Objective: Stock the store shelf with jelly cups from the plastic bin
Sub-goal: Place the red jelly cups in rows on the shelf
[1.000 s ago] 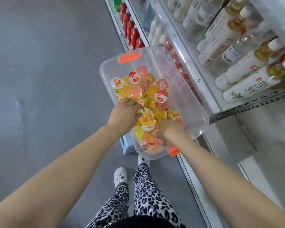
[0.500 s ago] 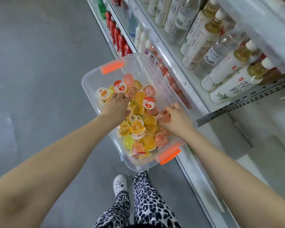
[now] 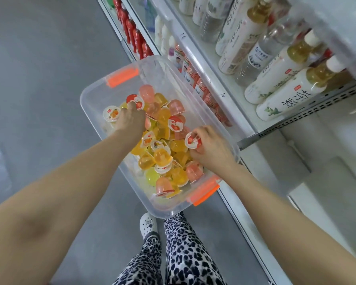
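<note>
Right hand (image 3: 211, 146) is pinching a red-lidded jelly cup (image 3: 192, 141), now raised off the pile in the plastic bin (image 3: 88, 108); left hand (image 3: 130, 119) is reaching farther in, grip indiscernible.

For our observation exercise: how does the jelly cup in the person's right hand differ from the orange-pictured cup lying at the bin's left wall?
The held jelly cup has a red-fruit lid; the orange-lid cup shows orange fruit. The held jelly cup is pinched by the right hand; the orange-lid cup lies in the plastic bin, lid up. Both have round, white-edged lids.
</note>
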`<state>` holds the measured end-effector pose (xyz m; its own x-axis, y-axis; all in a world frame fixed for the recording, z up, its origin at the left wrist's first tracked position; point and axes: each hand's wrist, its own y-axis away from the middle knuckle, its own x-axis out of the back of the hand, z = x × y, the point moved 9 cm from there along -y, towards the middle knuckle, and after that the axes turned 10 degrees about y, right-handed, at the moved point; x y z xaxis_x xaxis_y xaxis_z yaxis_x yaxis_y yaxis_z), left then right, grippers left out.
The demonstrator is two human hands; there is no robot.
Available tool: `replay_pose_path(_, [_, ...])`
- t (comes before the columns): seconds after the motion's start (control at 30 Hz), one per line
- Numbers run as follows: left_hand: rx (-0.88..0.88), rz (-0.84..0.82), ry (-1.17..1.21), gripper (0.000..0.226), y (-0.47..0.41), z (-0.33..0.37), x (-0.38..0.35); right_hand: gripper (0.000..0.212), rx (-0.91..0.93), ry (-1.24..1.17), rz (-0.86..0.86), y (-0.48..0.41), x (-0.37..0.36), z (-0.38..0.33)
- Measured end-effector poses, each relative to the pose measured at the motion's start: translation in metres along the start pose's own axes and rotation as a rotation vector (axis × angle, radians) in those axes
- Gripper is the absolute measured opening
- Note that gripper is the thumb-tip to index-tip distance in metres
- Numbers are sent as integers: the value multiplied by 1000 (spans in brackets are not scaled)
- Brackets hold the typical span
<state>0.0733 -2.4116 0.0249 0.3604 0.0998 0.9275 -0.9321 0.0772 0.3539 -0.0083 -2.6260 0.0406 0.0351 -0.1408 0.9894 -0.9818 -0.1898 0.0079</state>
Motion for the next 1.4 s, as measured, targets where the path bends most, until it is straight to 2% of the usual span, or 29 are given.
replay_pose_path(0.13, [-20, -14, -99, 29, 12, 5, 5, 41, -22, -15, 22, 2, 6, -2])
replay_pose_path(0.2, [-10, -14, -35, 26, 22, 3, 9, 39, -29, -37, 45, 5, 13, -5])
replay_pose_path(0.37, [16, 10, 279, 47, 58, 0, 24, 40, -111, -182, 73, 22, 35, -6])
replay_pose_path(0.57, [-144, -139, 973, 59, 116, 41, 37, 43, -167, -196, 200, 74, 92, -7])
replay_pose_path(0.67, [-235, -221, 1152, 58, 143, 78, 45, 41, -227, -165, 280, 108, 127, 1])
replay_pose_path(0.77, [-289, -307, 1236, 70, 165, 117, 52, 38, -271, -166, 371, 147, 166, 17])
replay_pose_path(0.83, [-360, -323, 1232, 73, 179, 147, 62, 37, -325, -142, 445, 178, 194, 35])
replay_pose_path(1.0, [-595, -319, 1083, 61, 210, 226, 91, 35, -417, -59, 565, 231, 258, 81])
replay_pose_path(1.13, [-769, -346, 1069, 56, 240, 300, 114, 34, -493, 4, 687, 273, 311, 130])
replay_pose_path(1.3, [-986, -160, 958, 57, 273, 387, 152, 28, -598, 0, 771, 312, 362, 207])
replay_pose_path(1.4, [-1062, -64, 913, 59, 286, 437, 168, 27, -666, -6, 765, 327, 381, 257])
